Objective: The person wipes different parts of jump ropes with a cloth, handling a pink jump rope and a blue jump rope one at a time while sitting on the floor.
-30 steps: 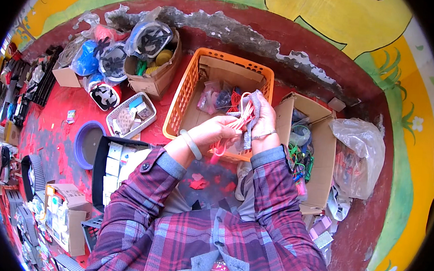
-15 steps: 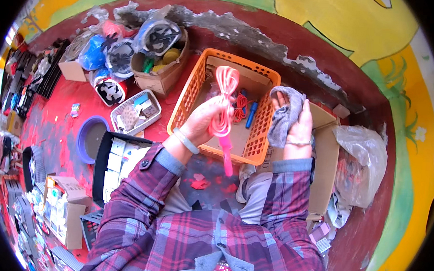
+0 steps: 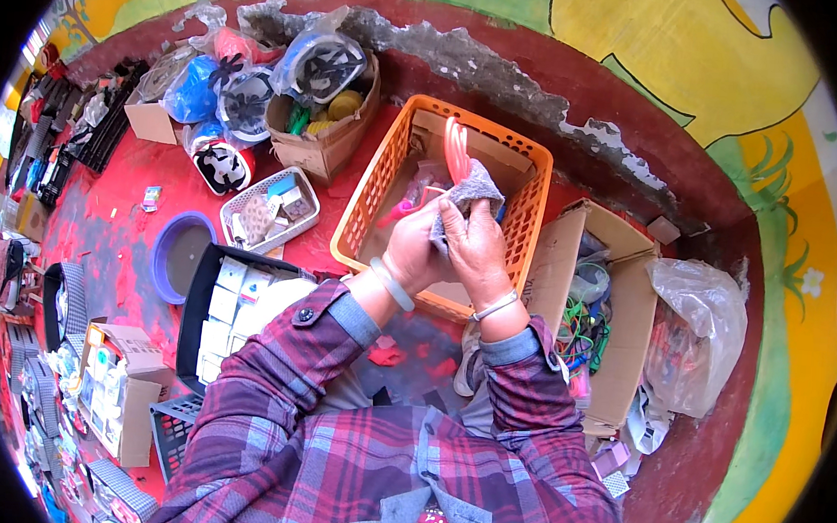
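Over the orange plastic basket [image 3: 352, 221], both my hands are together on a bundled pink skipping rope [image 3: 457, 151]. Its loops stick up above my fingers, and a pink handle [image 3: 399, 209] pokes out to the left. My left hand [image 3: 413, 250] is closed round the lower part of the bundle, which the hands hide. A grey cloth [image 3: 479, 187] is wrapped against the rope; my right hand [image 3: 481, 251] presses it there, thumb on top. Inside the basket lie cardboard and a clear plastic bag, partly covered by my hands.
At the right stand an open carton [image 3: 624, 356] with coloured cords and a clear plastic bag [image 3: 692, 336]. To the left are a white basket [image 3: 313, 204], a purple basin [image 3: 164, 246] and a black tray of white boxes [image 3: 193, 320]. Helmets lie by a carton [image 3: 334, 157] near the wall.
My right hand has moved left with the cloth and now presses it on the rope bundle. The left hand has lowered slightly, and the pink handle now points left instead of hanging down.
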{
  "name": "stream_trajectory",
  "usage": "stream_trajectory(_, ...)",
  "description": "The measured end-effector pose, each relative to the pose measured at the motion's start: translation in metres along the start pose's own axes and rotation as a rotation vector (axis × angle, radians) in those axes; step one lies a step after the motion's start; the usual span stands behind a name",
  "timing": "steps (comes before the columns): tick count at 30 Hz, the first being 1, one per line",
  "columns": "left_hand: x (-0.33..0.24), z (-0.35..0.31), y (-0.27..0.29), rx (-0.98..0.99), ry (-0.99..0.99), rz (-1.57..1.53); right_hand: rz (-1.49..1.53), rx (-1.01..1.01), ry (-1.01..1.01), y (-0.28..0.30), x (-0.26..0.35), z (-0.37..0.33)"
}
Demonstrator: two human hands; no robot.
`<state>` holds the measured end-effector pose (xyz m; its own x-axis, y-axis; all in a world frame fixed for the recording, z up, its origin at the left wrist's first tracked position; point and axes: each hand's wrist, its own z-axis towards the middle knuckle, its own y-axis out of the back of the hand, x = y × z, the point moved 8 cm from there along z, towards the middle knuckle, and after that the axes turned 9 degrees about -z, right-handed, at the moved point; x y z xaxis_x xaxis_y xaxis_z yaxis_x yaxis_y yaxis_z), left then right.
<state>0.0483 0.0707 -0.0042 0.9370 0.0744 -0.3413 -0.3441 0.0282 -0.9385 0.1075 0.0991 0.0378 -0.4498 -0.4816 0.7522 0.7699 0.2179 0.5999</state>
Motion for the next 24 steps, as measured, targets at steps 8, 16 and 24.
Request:
stream_trajectory(8,-0.005,-0.005,-0.020,0.024,0.108,-0.166,-0.089,-0.176,0.131,0.034,-0.001,0.009)
stream_trajectory(16,-0.048,-0.004,0.009,-0.217,-0.169,0.810,0.853,0.028,-0.371,0.042,-0.071,0.019)
stream_trajectory(24,-0.020,0.012,-0.014,0.048,0.067,0.469,1.029,0.405,-0.531,-0.004,-0.041,-0.006)
